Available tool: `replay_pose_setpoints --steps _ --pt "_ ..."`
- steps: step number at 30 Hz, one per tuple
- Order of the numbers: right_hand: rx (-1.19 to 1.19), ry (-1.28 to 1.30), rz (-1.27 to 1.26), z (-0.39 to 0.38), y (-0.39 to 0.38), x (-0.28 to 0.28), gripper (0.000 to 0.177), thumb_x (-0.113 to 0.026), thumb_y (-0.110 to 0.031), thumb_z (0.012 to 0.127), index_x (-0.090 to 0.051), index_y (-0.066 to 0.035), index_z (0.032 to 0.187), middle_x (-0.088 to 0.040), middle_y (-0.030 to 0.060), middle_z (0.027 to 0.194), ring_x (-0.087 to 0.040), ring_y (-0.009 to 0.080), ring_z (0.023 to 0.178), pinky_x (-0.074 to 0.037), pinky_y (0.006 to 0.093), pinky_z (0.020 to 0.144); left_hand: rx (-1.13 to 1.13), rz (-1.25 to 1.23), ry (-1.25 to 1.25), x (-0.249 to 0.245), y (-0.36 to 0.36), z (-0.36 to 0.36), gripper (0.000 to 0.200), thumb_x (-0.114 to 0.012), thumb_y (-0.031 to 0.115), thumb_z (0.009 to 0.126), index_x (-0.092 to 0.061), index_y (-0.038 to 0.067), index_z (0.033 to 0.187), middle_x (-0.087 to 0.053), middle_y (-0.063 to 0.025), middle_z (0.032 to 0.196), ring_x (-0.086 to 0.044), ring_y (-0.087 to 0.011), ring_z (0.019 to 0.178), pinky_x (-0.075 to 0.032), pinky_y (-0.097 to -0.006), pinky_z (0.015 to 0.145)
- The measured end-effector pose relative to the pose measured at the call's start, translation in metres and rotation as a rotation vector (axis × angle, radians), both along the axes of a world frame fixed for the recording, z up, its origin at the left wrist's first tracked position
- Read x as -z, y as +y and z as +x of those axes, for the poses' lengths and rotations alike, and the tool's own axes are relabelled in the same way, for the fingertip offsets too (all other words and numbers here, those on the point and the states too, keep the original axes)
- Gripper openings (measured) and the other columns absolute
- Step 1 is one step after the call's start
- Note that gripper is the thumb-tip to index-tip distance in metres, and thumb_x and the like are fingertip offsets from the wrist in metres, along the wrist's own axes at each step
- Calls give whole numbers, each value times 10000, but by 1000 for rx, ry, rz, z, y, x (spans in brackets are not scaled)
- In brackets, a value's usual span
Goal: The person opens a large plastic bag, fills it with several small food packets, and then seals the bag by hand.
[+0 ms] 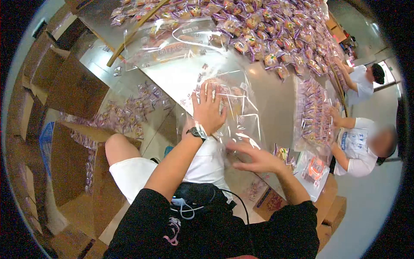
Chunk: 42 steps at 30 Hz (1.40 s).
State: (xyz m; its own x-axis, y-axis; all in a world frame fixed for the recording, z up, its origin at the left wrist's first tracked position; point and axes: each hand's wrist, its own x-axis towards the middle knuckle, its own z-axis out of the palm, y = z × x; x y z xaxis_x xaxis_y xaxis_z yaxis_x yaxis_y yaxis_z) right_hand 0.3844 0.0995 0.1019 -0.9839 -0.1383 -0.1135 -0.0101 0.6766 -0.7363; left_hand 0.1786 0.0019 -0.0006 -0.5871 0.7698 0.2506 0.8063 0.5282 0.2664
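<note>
My left hand (208,110) lies flat, fingers stretched forward, on a clear printed plastic bag (239,97) spread over the near edge of the metal table (271,103). There is a dark watch on its wrist. My right hand (254,156) is at the bag's lower right edge, slightly smeared by motion, its thumb apart from its fingers. Beyond the left hand is another clear bag (172,43) with pink print, lying flat. Small purple-wrapped snack packets (280,34) are heaped at the far side of the table.
On the right, a bag filled with packets (312,112) lies before a person in a white shirt (355,146); another person (361,84) is beyond. Cardboard boxes (75,82) stand at left, with loose packets (129,110) on the floor. A wooden strip (133,34) edges the table.
</note>
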Motion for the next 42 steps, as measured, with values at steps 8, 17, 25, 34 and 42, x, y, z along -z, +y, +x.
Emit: replay_pose_setpoints --steps 8,17,25,34,42 --pt "369 96 -1209 -24 138 -82 610 -611 -415 975 -508 -30 1437 -654 161 1289 -674 265 1057 -547 376 914 14 -245 -180 -31 2 -10 847 -579 453 943 -234 38 1597 -238 -247 1642 -172 -427 1533 -206 -690 1157" --pt "953 316 611 -132 305 47 1035 -820 -602 720 -452 -6 1482 -491 266 1455 -539 386 1286 -464 474 1060 9 -190 -216 -41 -6 -1 744 -497 546 986 -318 147 1588 -254 -191 1655 -228 -382 1529 -188 -756 1120" --pt "961 57 523 -231 298 58 1489 -688 -941 505 -143 -141 1637 -7 272 1674 -48 539 1516 -206 637 1198 67 -89 -14 -13 -20 12 944 -530 733 856 -437 78 1528 -177 -260 1660 -77 -417 1557 -64 -800 1102" --pt "753 320 771 -287 301 82 1433 -755 -878 496 -175 -221 1630 -96 238 1677 -142 550 1494 -235 708 1150 70 -181 -50 -18 -11 8 985 -532 737 848 -356 92 1572 -203 -260 1650 -93 -429 1551 -35 -808 1098" --pt "712 -56 709 -295 296 55 1476 -838 -777 470 -136 -208 1637 -287 280 1592 -262 523 1461 -302 623 1163 65 -200 -32 -17 -9 9 1006 -530 747 850 -323 95 1588 -167 -257 1661 -71 -437 1552 -23 -809 1094"
